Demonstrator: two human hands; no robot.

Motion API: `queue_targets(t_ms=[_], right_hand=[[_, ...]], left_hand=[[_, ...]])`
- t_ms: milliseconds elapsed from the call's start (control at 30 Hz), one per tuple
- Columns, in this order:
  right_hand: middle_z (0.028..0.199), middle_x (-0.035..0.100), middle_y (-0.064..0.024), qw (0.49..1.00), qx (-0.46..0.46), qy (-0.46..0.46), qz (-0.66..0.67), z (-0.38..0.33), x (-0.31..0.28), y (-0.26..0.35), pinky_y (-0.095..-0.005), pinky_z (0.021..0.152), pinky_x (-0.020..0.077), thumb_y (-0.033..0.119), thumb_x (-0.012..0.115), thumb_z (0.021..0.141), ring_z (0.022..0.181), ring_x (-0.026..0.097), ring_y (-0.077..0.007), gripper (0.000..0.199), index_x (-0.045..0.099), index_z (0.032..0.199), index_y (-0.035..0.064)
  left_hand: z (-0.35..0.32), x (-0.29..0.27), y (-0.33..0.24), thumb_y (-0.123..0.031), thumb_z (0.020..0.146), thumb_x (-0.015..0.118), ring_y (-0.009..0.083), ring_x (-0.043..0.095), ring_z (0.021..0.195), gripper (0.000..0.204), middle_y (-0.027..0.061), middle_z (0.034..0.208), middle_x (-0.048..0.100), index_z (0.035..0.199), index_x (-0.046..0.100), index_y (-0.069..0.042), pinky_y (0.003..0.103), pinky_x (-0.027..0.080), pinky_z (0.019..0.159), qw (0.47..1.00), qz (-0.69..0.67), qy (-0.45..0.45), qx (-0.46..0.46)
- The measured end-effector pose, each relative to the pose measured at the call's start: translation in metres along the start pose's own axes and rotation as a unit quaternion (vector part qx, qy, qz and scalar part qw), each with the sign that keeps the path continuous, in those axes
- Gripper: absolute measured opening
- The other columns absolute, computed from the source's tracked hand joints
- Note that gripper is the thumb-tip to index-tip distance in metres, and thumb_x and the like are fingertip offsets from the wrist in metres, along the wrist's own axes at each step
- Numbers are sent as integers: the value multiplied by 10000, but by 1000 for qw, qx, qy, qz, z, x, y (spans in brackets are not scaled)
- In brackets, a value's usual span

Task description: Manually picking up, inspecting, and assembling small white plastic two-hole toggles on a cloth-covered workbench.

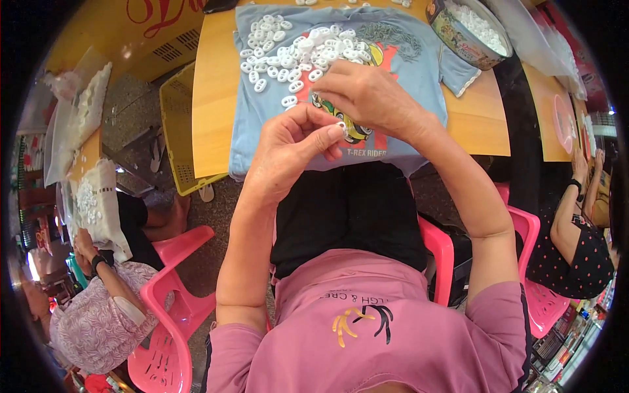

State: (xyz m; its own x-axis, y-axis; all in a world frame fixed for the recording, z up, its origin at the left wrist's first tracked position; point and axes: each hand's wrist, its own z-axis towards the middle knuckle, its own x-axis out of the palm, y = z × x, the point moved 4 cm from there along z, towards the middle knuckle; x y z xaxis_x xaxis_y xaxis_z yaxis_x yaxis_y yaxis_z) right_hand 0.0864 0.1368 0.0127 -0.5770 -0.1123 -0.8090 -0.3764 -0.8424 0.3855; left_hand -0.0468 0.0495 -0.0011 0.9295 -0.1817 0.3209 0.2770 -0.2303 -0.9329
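Head view shows me both hands meeting over the near edge of the light blue T-shirt (406, 72) spread on the wooden table (213, 98), so I place everything else from that shirt. My left hand (291, 147) is curled narrow, thumb and forefinger pinched on a small white plastic ring piece (340, 124) just above the shirt's printed picture; my right hand (367, 95) is bent over it with its fingertips closed against the same piece, though I cannot tell how much of the grip is its own. The heap of white ring pieces (295, 56) lies on the far half of the shirt, just beyond the right hand. I judge this pinch work goes best with both wrists low and close to the cloth, so a dropped piece lands on fabric instead of rolling. The shirt hangs over the table's near edge toward my lap, and that drop is the place to mind. A round tin of white pieces (468, 29) sits at the shirt's far right corner, a yellow crate (177, 124) stands left of the shirt below table level, and pink chairs (167, 308) and other seated people crowd both sides, so free room lies mainly over the shirt itself.
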Motion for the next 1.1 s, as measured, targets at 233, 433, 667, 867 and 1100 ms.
queue_targets(t_ms=[233,433,667,867,1100], right_hand=[[884,664,-33,830,331,-53,446,-35,-21,-2,-204,594,466,156,631,939,655,546,-46,233,675,1117,11],[927,640,-58,690,346,-128,623,-56,-22,14,-218,627,496,117,647,922,687,565,-77,285,622,1180,0],[904,620,-45,668,317,-154,655,-60,-29,36,-229,625,472,106,660,907,690,571,-104,319,605,1202,-1],[911,639,-44,708,307,-165,615,-63,-31,37,-227,641,479,114,661,908,692,575,-109,301,621,1182,-2],[938,653,-51,696,320,-168,621,-64,-31,40,-240,632,496,110,630,926,716,570,-92,274,624,1176,0]], left_hand=[[1,4,-4,-96,898,679,134,639,717,169,87,835,667,988,616,33,255,521,678,991,-65,-101,63],[-4,27,-10,-87,907,668,138,642,737,166,88,841,662,999,607,37,254,522,686,987,-70,-108,97],[-8,39,-11,-83,910,664,127,626,731,162,90,840,659,995,601,39,247,513,686,983,-86,-106,123],[-10,37,-10,-85,910,663,125,624,738,161,83,858,658,1000,601,32,244,505,691,983,-75,-114,125],[-10,36,-9,-83,912,659,122,623,737,156,82,868,655,998,599,33,242,505,686,984,-66,-112,120]])
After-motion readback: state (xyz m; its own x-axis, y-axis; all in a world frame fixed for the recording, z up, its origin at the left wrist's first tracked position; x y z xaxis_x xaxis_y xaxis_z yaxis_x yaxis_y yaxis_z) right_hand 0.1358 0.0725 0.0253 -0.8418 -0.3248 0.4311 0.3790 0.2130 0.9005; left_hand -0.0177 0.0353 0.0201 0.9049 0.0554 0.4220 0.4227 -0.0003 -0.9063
